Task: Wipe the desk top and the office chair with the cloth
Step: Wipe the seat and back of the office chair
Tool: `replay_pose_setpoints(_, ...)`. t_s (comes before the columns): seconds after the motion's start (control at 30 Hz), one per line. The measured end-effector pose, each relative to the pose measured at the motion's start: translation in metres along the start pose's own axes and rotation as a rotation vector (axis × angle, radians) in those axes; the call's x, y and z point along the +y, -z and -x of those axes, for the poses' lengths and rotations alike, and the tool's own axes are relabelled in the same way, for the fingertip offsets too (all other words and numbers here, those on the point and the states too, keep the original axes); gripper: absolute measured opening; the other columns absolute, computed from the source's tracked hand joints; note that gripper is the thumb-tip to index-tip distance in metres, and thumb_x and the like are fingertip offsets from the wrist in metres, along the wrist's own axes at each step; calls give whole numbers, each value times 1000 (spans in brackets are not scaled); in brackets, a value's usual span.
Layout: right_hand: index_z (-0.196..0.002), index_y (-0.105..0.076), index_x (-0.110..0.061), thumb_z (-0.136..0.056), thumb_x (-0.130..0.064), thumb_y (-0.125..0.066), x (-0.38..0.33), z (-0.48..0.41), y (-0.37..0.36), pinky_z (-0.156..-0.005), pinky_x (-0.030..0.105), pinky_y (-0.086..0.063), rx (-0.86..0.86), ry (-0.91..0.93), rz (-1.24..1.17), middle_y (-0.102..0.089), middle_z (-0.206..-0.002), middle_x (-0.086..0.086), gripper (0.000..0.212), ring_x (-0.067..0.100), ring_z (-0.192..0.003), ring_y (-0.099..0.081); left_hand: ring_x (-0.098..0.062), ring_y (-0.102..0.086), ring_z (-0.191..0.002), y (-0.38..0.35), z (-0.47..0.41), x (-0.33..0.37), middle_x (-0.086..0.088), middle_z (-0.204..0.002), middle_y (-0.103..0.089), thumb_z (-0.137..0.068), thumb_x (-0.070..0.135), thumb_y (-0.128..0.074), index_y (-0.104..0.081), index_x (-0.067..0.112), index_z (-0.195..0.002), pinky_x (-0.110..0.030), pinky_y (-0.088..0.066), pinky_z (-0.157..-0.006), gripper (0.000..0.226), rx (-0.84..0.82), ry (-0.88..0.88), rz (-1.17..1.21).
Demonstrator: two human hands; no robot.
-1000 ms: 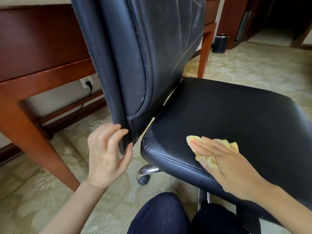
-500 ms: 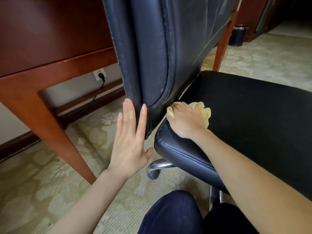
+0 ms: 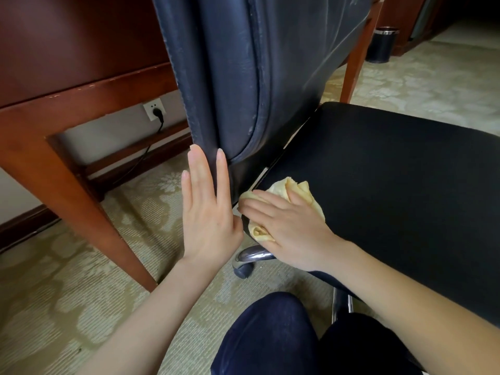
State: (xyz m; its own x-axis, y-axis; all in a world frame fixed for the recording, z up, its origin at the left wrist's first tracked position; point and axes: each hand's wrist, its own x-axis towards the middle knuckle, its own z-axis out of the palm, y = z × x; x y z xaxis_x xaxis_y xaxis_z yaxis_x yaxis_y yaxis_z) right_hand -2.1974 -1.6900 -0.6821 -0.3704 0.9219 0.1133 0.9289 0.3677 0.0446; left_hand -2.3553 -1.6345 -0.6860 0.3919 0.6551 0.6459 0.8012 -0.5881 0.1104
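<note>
Yellow cloth (image 3: 282, 187) lies bunched on the corner of the black chair seat (image 3: 384, 185), just below the backrest (image 3: 257, 77). The right hand (image 3: 293, 226) presses it down, fingers spread and nearly flat over it. The left hand (image 3: 207, 212), fingers straight and holding nothing, rests against the backrest's edge. The reddish wooden bench (image 3: 67, 104) stands just behind the chair.
</note>
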Motion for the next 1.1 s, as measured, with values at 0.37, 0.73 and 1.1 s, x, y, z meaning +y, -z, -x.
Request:
replay_pose_setpoints(0.37,-144,-39,-26,-78,-38,-66,2,103,19,-106,41,-32,-56,-152,67,-36,-150,-10,72,15,-139,-33,-29,3,-146,1,-2,2,-16,-158,5,-72,9,-65,-4,16,-152,-59,-6,-112,101,-38,133,31)
replay_pose_setpoints(0.73,-139,-14,-56,-84,-65,-12,59,134,34,-115,29,-22,-122,-504,-329,-11,-148,-39,56,-14,-138,-6,-27,0,-147,15,-32,-18,-6,-160,1,-81,19,-59,-16,23,-152,-57,-3,-113,83,-198,128,-65)
replay_pose_setpoints(1.1,-110,-47,-15,-97,-31,-18,81,2,10,-98,49,-34,-36,-662,-151,-45,-125,3,36,25,-120,-40,-14,15,-145,-7,-12,12,2,-159,13,-99,36,-37,3,18,-152,-42,10,-117,69,-596,-47,124)
